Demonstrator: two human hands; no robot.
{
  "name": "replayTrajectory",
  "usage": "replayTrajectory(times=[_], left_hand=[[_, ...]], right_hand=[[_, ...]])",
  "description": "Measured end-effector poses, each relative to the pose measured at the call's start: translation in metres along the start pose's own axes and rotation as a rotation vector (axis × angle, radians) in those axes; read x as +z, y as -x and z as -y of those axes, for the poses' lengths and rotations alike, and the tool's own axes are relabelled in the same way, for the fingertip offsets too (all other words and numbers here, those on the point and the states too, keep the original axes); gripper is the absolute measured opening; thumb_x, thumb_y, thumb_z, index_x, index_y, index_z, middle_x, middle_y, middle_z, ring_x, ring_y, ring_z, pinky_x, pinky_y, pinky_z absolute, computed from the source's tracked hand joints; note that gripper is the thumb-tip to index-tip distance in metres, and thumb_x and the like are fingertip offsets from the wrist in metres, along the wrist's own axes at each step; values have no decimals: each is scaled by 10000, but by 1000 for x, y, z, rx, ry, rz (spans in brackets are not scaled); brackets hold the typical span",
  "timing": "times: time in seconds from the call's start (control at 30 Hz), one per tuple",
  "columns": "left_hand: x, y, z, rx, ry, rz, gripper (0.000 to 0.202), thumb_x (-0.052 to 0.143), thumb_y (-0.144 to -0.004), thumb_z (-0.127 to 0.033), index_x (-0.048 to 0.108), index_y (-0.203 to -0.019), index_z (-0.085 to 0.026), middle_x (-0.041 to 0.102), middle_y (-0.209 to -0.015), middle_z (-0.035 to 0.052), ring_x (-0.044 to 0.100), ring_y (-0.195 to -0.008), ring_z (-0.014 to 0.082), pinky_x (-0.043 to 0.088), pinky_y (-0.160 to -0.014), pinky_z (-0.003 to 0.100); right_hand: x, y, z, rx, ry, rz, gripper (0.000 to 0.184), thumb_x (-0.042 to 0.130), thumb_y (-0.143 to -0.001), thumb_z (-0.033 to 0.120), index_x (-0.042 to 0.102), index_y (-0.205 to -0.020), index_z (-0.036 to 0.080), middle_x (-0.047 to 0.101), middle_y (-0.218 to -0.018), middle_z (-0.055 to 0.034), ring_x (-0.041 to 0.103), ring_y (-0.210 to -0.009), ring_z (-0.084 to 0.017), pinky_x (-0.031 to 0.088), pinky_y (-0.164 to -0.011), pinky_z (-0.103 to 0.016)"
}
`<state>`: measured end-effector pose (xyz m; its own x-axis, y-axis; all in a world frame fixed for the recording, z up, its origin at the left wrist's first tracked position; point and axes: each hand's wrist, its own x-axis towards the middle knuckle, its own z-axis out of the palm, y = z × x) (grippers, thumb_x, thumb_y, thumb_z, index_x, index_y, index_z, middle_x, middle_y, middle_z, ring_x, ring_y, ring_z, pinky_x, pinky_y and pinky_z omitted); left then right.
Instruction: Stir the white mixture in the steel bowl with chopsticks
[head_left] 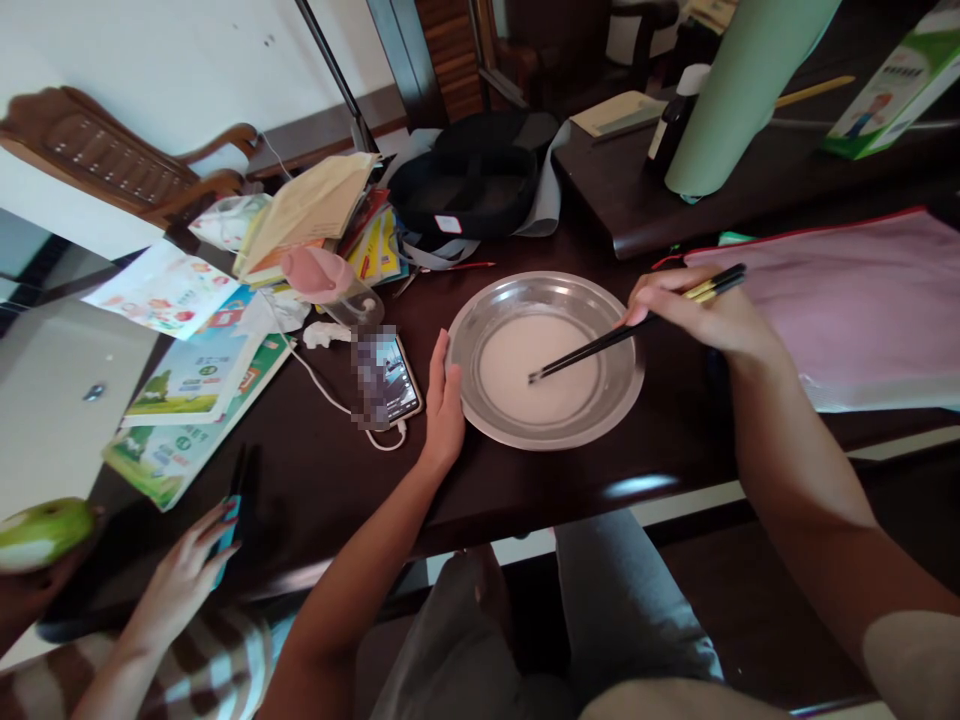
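Head camera looks down on a shallow metal dish (556, 432) that sits on the dark bench (322, 470), close to its near edge. A thin pool of white liquid (517, 365) covers the dish's floor, while its wide rim is bare and shiny. What the liquid is cannot be told.

The right hand (694, 310), at the dish's right rim, pinches a pair of black chopsticks (600, 344) between thumb and fingers. Their tips dip into the liquid near the dish's middle, and their yellow-banded ends stick out past the knuckles. The left hand (444, 405) rests flat on its edge against the dish's left rim, fingers straight and pressed together, gripping nothing.

Just left of the dish lies a phone (394, 380) with part of its screen blurred, and a white cable (322, 385) trails from it. Farther left are a pink-lidded cup (330, 280) and a loose spread of printed booklets (195, 390). Beyond the dish sits a black bag (472, 180). To the dish's right lies a pink zip pouch (862, 310), cut off by the frame. Beyond it and to the right stands a green roll (739, 90), its top out of view.

Well to the near left of the dish, another person's hand (184, 570) holds a dark handset (232, 510), mostly hidden by the fingers. A green apple (41, 530) shows at the frame's edge.
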<state>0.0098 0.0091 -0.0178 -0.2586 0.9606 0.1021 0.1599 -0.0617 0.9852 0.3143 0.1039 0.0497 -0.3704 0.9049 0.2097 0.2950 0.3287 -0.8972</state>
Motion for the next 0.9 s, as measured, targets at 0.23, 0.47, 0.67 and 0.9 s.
replayTrajectory(times=[0.23, 0.47, 0.67, 0.9], left_hand=[[-1, 0, 0, 6, 2, 7, 630, 507, -951, -593, 429, -1512, -317, 351, -1663, 34, 286, -1556, 238, 220, -1289, 412], [1, 0, 0, 7, -6, 8, 618, 507, -952, -589, 438, -1505, -323, 359, -1659, 29, 285, -1556, 241, 210, -1293, 415], [1, 0, 1, 7, -11, 1, 613, 510, -952, -586, 444, -1502, -323, 353, -1662, 26, 275, -1561, 237, 194, -1297, 416], [2, 0, 1, 6, -4, 4, 610, 511, -951, -586, 442, -1501, -330, 363, -1658, 22, 279, -1559, 245, 202, -1295, 423]], right_hand=[[-2, -3, -3, 2, 27, -207, 346, 672, -862, 503, 741, -657, 232, 754, -715, -32, 663, -714, -202, 483, -728, -346], [0, 0, 0, -2, 4, 49, 320, 666, -875, 475, 756, -686, 233, 769, -755, -39, 695, -757, -201, 488, -744, -333], [-1, -2, -3, -19, 83, -147, 310, 660, -883, 466, 755, -702, 232, 763, -750, -28, 663, -733, -190, 466, -717, -326], [-5, 1, -1, -22, -20, -7, 316, 674, -879, 432, 747, -647, 230, 752, -710, -31, 675, -711, -193, 473, -726, -336]])
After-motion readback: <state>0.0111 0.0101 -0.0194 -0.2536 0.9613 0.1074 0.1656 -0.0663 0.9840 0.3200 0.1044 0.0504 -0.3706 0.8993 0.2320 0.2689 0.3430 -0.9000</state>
